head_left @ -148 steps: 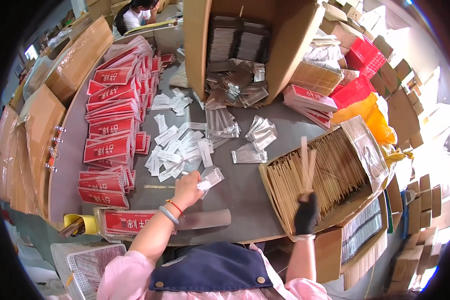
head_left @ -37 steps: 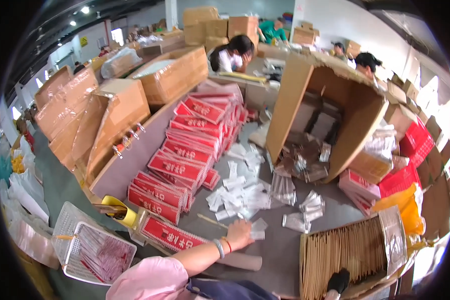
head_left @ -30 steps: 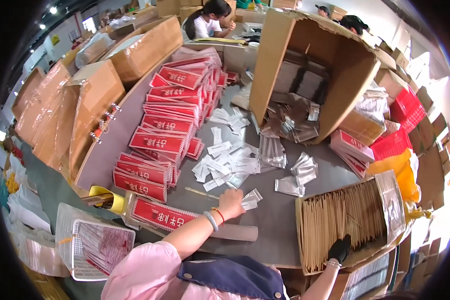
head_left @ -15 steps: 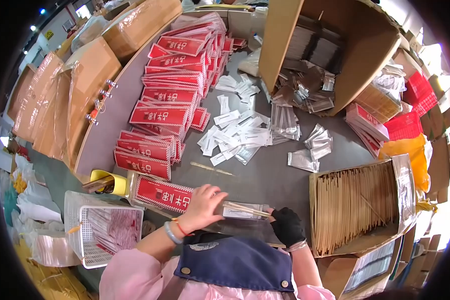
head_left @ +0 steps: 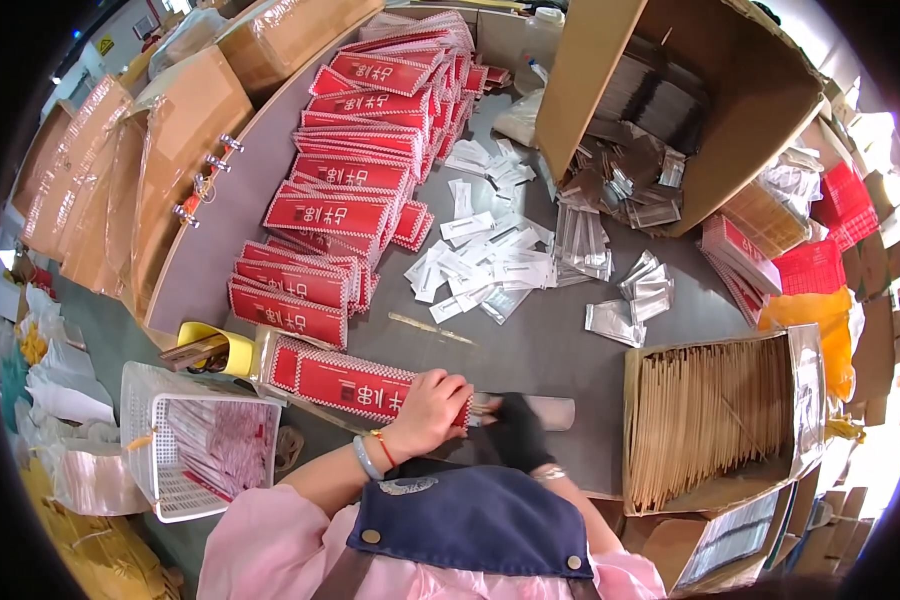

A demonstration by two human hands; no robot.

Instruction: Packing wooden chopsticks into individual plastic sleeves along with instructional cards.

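Observation:
My left hand (head_left: 430,412) is closed over the right end of a red printed paper sleeve (head_left: 355,388) that lies on top of others in a shallow clear tray. At that end is my right hand (head_left: 515,432), in a black glove and blurred. It grips pale wooden chopsticks (head_left: 483,407), of which only a short stretch shows between the sleeve and the glove. A flat clear-and-white packet (head_left: 553,412) lies on the table just past the glove, partly behind it.
Red sleeves (head_left: 335,215) are heaped at the left. White packets (head_left: 480,265) and silvery sachets (head_left: 615,318) lie mid-table. A carton of chopsticks (head_left: 710,430) stands right, a tipped carton (head_left: 740,110) behind. A white basket (head_left: 155,470) and yellow holder (head_left: 232,350) are near left.
The right hand has moved left with the chopsticks, up to the sleeve's end. My left hand has gone from spread fingers to closing on the sleeve, which has shifted right.

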